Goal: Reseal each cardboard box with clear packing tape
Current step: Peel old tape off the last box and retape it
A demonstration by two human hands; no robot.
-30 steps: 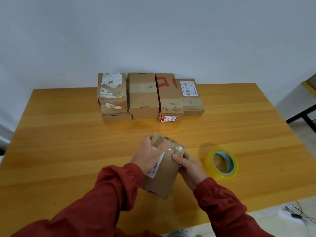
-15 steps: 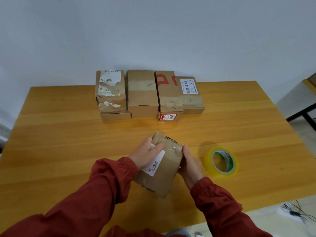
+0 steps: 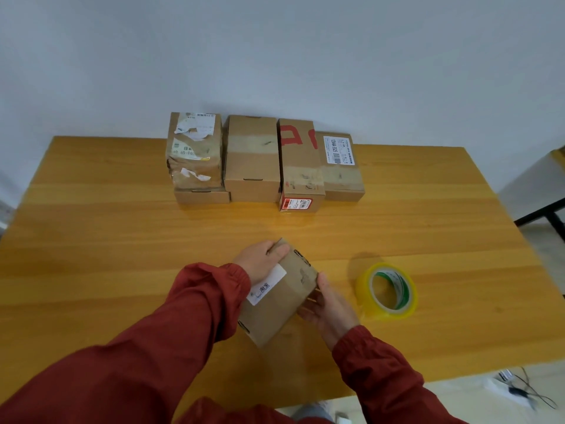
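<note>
**Small box held in both hands, left of the tape roll**

The tape roll (image 3: 386, 290), clear yellowish with a green-and-white core, lies flat on the wooden table (image 3: 122, 240). Just left of the roll, the small cardboard box (image 3: 275, 301) is held tilted, with its white label facing up. The left hand (image 3: 260, 261) grips the corner farthest from the roll, thumb pressed on the top face and fingers curled round the side. The right hand (image 3: 331, 306) clasps the side nearest the roll, thumb on the upper edge and fingers curled beneath. Whether the box touches the table cannot be told. Well beyond the roll and to its left, a row of cardboard boxes (image 3: 252, 157) stands side by side against the wall (image 3: 275, 56).
</note>
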